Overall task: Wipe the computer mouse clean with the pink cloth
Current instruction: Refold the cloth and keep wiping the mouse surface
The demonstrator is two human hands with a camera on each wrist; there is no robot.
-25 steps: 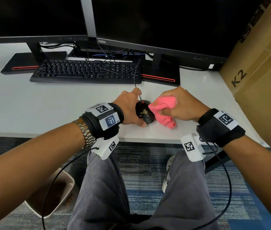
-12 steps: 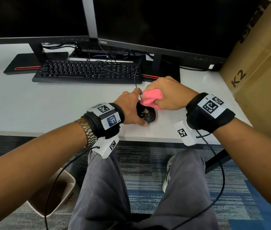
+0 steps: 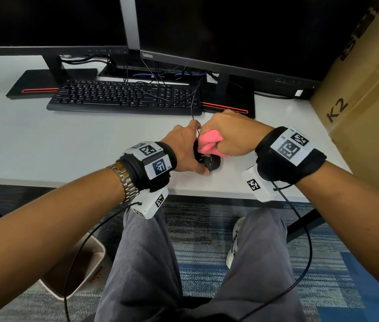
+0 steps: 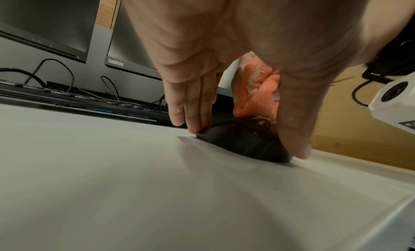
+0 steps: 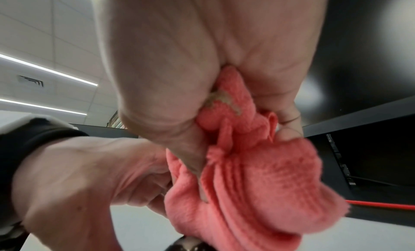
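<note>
The black computer mouse (image 3: 212, 161) sits near the front edge of the white desk (image 3: 67, 145), its cable running back toward the keyboard. My left hand (image 3: 185, 153) holds it steady, fingers (image 4: 191, 111) along its far side and thumb (image 4: 295, 134) against its near side. My right hand (image 3: 229, 137) grips the bunched pink cloth (image 3: 207, 143) in a fist and presses it onto the top front of the mouse (image 4: 242, 144). The cloth (image 5: 251, 175) shows a pale stain near the palm. The cloth and hands hide most of the mouse.
A black keyboard (image 3: 123, 98) lies behind the hands, with two dark monitors (image 3: 230, 31) on stands beyond it. A large cardboard box (image 3: 369, 101) stands at the desk's right end. A bin (image 3: 79, 263) sits on the carpet below at the left.
My right hand carried the cloth from the desk beside the mouse's right side up and left, onto the top of the mouse. The left hand kept its hold on the mouse.
</note>
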